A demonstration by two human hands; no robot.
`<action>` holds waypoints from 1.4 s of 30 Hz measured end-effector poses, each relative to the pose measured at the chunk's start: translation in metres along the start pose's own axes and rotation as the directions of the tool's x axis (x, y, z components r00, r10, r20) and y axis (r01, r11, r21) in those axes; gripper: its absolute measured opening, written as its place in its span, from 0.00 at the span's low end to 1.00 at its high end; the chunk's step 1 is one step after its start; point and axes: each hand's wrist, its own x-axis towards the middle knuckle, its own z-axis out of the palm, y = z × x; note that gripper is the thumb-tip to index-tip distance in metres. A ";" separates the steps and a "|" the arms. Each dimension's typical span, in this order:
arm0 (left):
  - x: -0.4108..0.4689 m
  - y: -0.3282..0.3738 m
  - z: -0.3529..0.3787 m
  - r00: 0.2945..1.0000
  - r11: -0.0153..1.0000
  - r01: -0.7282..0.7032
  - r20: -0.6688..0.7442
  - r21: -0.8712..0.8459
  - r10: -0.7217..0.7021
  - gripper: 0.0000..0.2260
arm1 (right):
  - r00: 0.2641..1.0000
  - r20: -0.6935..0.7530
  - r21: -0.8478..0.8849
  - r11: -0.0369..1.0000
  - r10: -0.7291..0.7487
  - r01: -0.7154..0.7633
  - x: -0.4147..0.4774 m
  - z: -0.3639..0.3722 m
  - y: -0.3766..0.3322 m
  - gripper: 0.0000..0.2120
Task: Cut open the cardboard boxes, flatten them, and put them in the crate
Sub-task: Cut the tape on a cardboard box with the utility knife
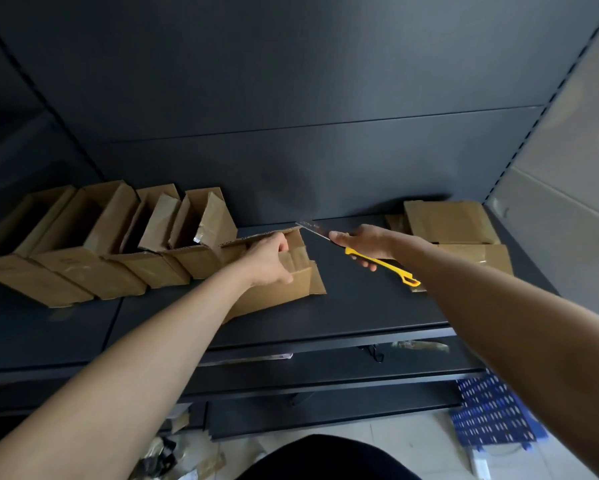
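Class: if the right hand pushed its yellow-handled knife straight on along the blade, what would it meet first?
Probably the top corner of the open brown cardboard box that the left hand grips; the yellow-handled knife in the right hand almost touches it. Depth is unclear: it might pass behind.

Boxes left — flat stack right
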 end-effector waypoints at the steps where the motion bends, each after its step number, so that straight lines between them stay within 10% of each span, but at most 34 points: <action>1: 0.000 -0.002 0.000 1.000 1.000 -0.011 0.000 -0.012 0.011 0.21 | 1.000 -0.020 -0.017 1.000 -0.012 0.011 -0.001 0.000 0.001 0.33; 24: 0.008 -0.024 -0.008 0.984 0.986 -0.154 0.097 0.061 0.147 0.20 | 0.999 -0.034 -0.556 0.831 -0.028 0.004 -0.012 -0.001 -0.016 0.36; 42: 0.019 -0.032 -0.012 0.993 0.991 -0.110 0.059 0.070 0.106 0.23 | 0.970 0.166 -0.374 0.922 0.175 -0.102 -0.025 -0.002 -0.013 0.35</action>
